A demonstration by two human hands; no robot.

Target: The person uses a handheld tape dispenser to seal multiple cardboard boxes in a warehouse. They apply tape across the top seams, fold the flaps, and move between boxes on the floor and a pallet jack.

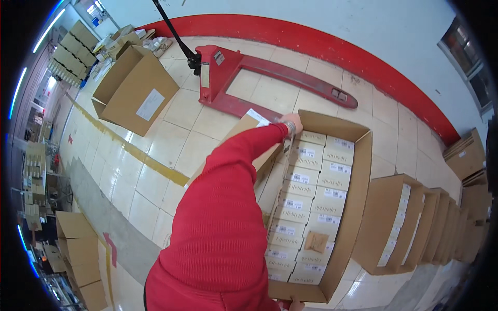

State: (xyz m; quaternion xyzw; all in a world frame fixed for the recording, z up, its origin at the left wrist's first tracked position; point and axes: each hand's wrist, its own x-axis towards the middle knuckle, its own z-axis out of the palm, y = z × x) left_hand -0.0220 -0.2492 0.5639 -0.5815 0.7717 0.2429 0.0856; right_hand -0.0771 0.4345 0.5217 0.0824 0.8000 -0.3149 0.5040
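Note:
A tall open cardboard carton [358,186] stands in front of me, packed with two rows of cream shoe boxes [332,201] bearing white labels. On one of the boxes lies a small brown paper packet [316,241]. My left arm, in a red sleeve, reaches across to the carton's far left corner, where my left hand [293,123] is closed over the rim. At the carton's near end, by the lower edge of the view, my right hand [296,306] grips the rim; most of it is cut off. Inside that corner, the left hand's fingertips are partly hidden.
A red pallet jack [218,78] stands beyond the carton, near the wall. Another carton [233,136] adjoins on the left, partly behind my arm. An open carton [140,93] sits far left. Several cartons [386,217] line up at right; more stand lower left [80,254].

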